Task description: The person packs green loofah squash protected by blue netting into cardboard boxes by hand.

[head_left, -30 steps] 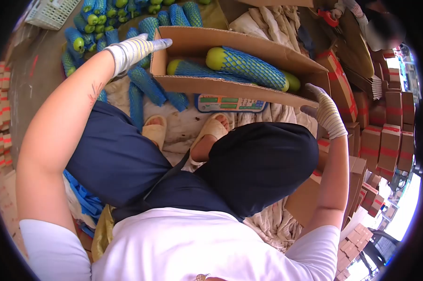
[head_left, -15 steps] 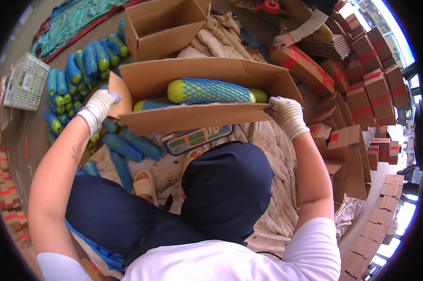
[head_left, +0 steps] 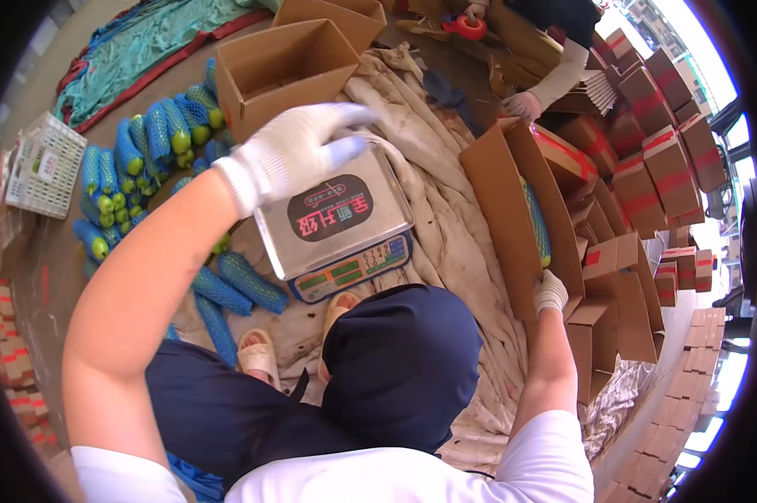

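Note:
My left hand (head_left: 299, 155), in a white glove, is raised over the back left part of a digital scale (head_left: 387, 205). Its fingers are apart and hold nothing. My right hand (head_left: 550, 291), also gloved, grips the near end of a long open carton (head_left: 500, 193) to the right of the scale. Inside the carton a green gourd in blue net (head_left: 536, 225) is partly visible. The scale's metal plate is bare, and its keypad and display face me.
Netted gourds (head_left: 156, 130) lie at the left, near a white crate (head_left: 47, 168). An open carton (head_left: 286, 71) stands behind the scale. Taped boxes (head_left: 647, 180) are piled at the right. Another person's gloved hand (head_left: 523, 106) is at the far right, beside the carton.
The long carton has moved from above the scale to the right and turned lengthwise. My left hand has let go of it and opened; my right hand still holds it.

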The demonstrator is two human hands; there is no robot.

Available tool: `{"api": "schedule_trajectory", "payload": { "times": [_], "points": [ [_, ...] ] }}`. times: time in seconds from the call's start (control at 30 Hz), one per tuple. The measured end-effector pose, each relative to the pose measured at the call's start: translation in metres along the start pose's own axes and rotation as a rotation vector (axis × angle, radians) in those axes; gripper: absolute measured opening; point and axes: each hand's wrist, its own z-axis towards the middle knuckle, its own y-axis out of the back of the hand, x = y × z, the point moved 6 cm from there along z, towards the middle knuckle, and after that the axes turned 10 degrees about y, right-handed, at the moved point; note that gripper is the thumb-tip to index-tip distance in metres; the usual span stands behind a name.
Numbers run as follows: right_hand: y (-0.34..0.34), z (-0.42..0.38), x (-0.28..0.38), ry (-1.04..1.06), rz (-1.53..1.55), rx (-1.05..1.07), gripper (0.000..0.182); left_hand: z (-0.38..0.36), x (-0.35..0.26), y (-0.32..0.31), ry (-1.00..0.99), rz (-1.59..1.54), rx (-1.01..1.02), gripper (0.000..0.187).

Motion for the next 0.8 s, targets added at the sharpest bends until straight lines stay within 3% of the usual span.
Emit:
{"api": "schedule_trajectory", "payload": {
  "times": [0.07, 0.13, 0.2, 0.27, 0.33, 0.4, 0.43, 0.47, 0.53, 0.6, 0.67, 0.73, 0.8],
  "points": [
    [-0.010, -0.001, -0.007, 0.035, 0.059, -0.112, 0.022, -0.062, 0.056, 0.038, 0.094, 0.288, -0.077, 0.038],
    [-0.051, 0.018, -0.037, 0.003, 0.242, -0.123, 0.020, -0.136, 0.131, 0.074, 0.337, 0.329, -0.096, 0.038],
    [-0.035, 0.014, -0.024, 0.063, 0.268, -0.103, 0.019, -0.227, 0.193, 0.100, 0.667, 0.140, -0.253, 0.036],
    [-0.064, 0.040, -0.051, 0.128, 0.313, -0.090, 0.025, -0.316, 0.235, 0.108, 0.888, 0.140, -0.362, 0.036],
    [-0.023, 0.027, -0.016, 0.066, 0.102, -0.132, 0.042, -0.396, 0.271, 0.089, 1.041, 0.044, -0.467, 0.037],
    [0.014, 0.025, 0.025, 0.278, -0.075, -0.393, 0.060, -0.443, 0.287, 0.054, 1.232, 0.081, -0.353, 0.040],
    [0.038, 0.022, 0.059, 0.400, -0.040, -0.454, 0.055, -0.454, 0.290, 0.036, 1.240, 0.129, -0.269, 0.041],
    [0.057, 0.026, 0.085, 0.422, -0.047, -0.455, 0.055, -0.493, 0.347, -0.001, 1.227, -0.074, -0.280, 0.043],
    [0.076, 0.032, 0.151, 0.691, 0.489, -0.020, 0.048, -0.494, 0.360, -0.043, 1.286, -0.115, -0.120, 0.053],
    [0.126, -0.014, 0.254, 0.753, 0.687, 0.318, 0.042, -0.475, 0.377, -0.079, 1.291, -0.146, -0.004, 0.063],
    [0.172, -0.060, 0.340, 1.100, 0.428, 0.280, 0.042, -0.449, 0.396, -0.105, 1.276, -0.142, 0.038, 0.073],
    [0.210, -0.095, 0.417, 1.344, 0.156, 0.193, 0.049, -0.414, 0.390, -0.117, 1.356, 0.051, 0.009, 0.086],
    [0.230, -0.085, 0.479, 1.453, 0.137, -0.219, 0.059, -0.391, 0.389, -0.128, 1.461, -0.090, 0.022, 0.097]
  ]
}}
